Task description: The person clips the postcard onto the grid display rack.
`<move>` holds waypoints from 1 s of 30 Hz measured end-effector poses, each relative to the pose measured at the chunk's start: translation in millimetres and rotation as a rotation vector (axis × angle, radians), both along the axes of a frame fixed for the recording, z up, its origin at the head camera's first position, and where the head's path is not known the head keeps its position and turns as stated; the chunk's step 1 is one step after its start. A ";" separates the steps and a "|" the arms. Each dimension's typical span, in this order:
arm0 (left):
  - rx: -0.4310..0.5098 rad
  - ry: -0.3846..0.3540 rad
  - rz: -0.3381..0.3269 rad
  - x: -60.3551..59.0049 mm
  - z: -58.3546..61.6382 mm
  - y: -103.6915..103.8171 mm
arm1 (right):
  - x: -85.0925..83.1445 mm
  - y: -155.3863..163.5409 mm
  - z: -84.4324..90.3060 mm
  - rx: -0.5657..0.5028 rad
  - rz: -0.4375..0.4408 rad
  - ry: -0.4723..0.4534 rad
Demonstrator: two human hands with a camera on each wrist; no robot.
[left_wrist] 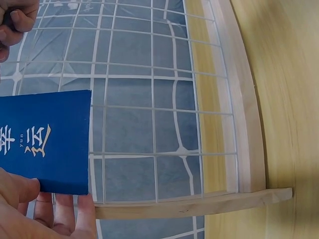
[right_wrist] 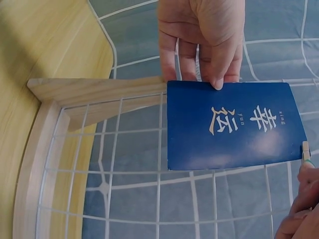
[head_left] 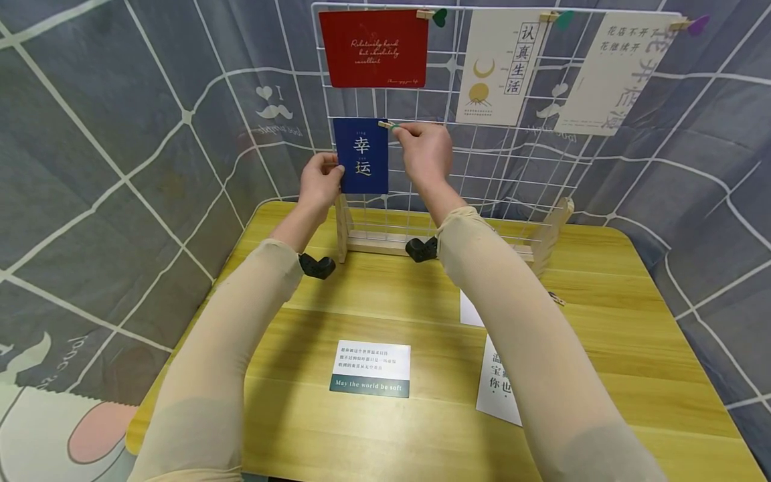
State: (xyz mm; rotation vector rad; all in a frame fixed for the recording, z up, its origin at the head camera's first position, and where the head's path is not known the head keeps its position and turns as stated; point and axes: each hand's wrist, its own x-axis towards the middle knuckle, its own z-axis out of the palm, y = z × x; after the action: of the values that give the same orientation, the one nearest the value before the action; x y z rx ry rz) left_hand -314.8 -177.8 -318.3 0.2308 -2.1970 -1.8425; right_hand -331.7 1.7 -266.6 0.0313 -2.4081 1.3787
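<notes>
1. My left hand [head_left: 319, 179] pinches the lower left edge of the blue card [head_left: 362, 156], thumb in front and fingers behind, pressing it flat against the wire grid [head_left: 506, 174].
2. My right hand [head_left: 424, 148] grips a small wooden clip [head_left: 387, 124] between thumb and fingertips, right at the card's top right corner.
3. The card sits upright on the grid's left side, just below the red card [head_left: 373, 48].
4. Two pale cards [head_left: 502, 65] hang clipped along the top bar, further right.
5. The grid stands in a wooden frame [head_left: 551, 234] on the yellow table [head_left: 632, 321], where more cards [head_left: 370, 368] lie flat.
</notes>
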 end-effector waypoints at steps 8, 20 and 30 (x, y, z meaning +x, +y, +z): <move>-0.010 0.003 0.011 -0.2 0.6 1.6 | -0.9 -0.6 0.7 -0.016 0.002 -0.017; -0.011 -0.004 0.023 -0.7 2.4 2.5 | -0.1 -2.1 1.6 -0.079 0.022 -0.037; -0.010 -0.005 0.029 -2.3 2.0 2.2 | -2.5 -1.3 -1.9 -0.167 0.060 -0.010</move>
State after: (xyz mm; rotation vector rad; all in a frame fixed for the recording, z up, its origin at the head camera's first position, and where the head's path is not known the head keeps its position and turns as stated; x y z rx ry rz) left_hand -317.1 -175.6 -316.3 0.2635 -2.1945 -1.8170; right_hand -334.2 0.4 -268.5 0.0543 -2.3089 1.6060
